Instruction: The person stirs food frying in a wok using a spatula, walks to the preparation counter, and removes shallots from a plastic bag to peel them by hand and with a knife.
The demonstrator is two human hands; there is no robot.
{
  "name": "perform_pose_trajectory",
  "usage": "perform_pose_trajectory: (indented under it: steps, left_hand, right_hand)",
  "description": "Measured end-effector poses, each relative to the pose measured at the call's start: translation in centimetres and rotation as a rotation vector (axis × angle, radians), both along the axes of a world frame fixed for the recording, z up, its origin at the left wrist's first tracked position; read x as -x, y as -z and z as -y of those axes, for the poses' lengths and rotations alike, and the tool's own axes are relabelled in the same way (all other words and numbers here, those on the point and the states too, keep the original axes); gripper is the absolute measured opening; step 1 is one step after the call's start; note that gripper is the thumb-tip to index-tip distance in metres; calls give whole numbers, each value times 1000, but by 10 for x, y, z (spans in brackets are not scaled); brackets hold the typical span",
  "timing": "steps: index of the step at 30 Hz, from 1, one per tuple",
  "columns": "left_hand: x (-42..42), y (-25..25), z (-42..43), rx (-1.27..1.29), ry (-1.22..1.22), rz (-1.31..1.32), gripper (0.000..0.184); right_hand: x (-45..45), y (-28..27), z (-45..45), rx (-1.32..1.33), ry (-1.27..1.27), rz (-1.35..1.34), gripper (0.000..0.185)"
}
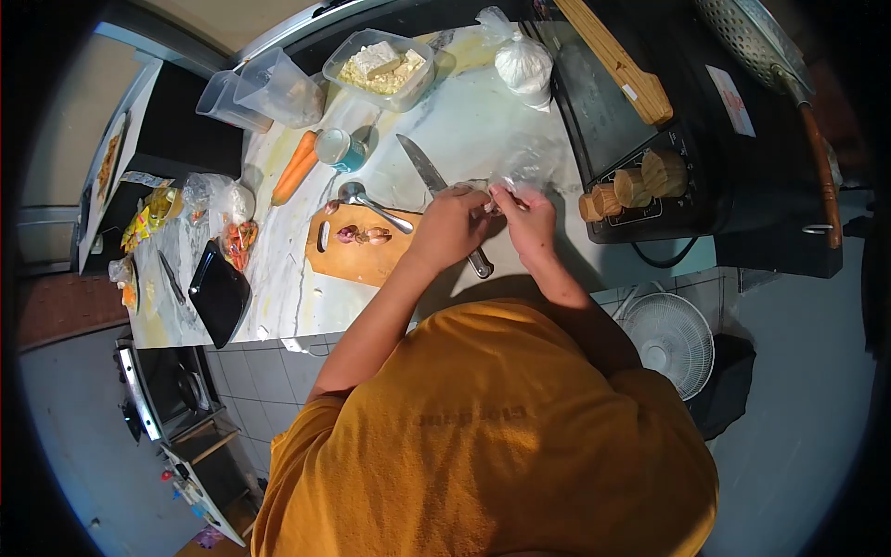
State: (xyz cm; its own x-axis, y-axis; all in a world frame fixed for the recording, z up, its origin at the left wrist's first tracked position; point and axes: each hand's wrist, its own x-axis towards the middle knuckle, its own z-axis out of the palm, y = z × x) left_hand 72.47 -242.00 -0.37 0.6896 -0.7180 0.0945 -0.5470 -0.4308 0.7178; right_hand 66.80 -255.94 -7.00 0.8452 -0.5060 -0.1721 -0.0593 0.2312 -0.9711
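My left hand point(452, 226) and my right hand point(528, 223) meet above the table with their fingertips pinched together. A small pale piece point(489, 206) shows between them, too small to name. Right behind my fingers lies a crumpled clear plastic bag point(529, 165). The knife point(422, 164) lies on the table under my left hand, its blade pointing away and its handle toward me. To the left, a wooden cutting board point(348, 264) carries several small shallots point(364, 235). A metal spoon point(382, 212) rests across the board's far edge.
Two carrots point(295, 169) lie beside a lidded jar point(340, 150). Farther back stand a tub of tofu point(379, 74), clear plastic containers point(280, 88) and a bag of white powder point(524, 70). A black tray point(219, 295) sits left; a black stove point(631, 139) stands right.
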Motion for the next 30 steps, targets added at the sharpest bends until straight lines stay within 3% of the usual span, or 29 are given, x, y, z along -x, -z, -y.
perform_pose_trajectory:
  steps: [2, 3, 5, 7, 8, 10, 11, 13, 17, 19, 20, 22, 25, 30]
  left_hand:
    - [-7, 3, -1, 20, 106, 181, 32]
    - [-6, -2, -2, 20, 106, 179, 32]
    - [-2, -13, -3, -39, 84, -18, 34]
    - [-6, -4, -3, 59, 105, -18, 34]
    - [-8, 2, -3, 159, 127, -13, 34]
    - [-8, 8, -7, 120, 79, -90, 32]
    - [-8, 12, -9, 80, 31, -169, 29]
    - [-9, 9, -6, 130, -2, -302, 26]
    - [1, -3, 3, 245, -154, -535, 16]
    - [-2, 24, 3, 312, -188, -473, 16]
    - [-3, 39, 2, 379, -222, -411, 16]
    - [3, 26, 3, 267, -246, -345, 16]
    - [10, 15, 8, 136, -315, -251, 17]
    - [12, 18, 8, 84, -397, -233, 20]
  right_hand:
    - [-1, 11, 7, 116, -24, -2, 12]
    - [-1, 12, 10, 187, -79, 132, 13]
    - [-1, 13, 16, 257, -139, 263, 15]
    - [-1, 12, 23, 558, -259, 353, 20]
    - [-1, 14, 27, 558, -260, 351, 20]
    - [-2, 13, 33, 936, -273, 480, 20]
    - [0, 13, 32, 935, -274, 479, 20]
    - [6, 4, 26, 307, -453, 173, 17]
    - [2, 6, 20, 177, -367, 105, 16]
    - [5, -5, 20, 50, -389, 44, 17]
    - [5, -2, 18, 49, -390, 41, 17]
    - [3, 6, 14, 365, -254, 109, 18]
    - [3, 10, 6, 379, -114, 155, 19]
    - [2, 23, 12, 223, -142, 144, 17]
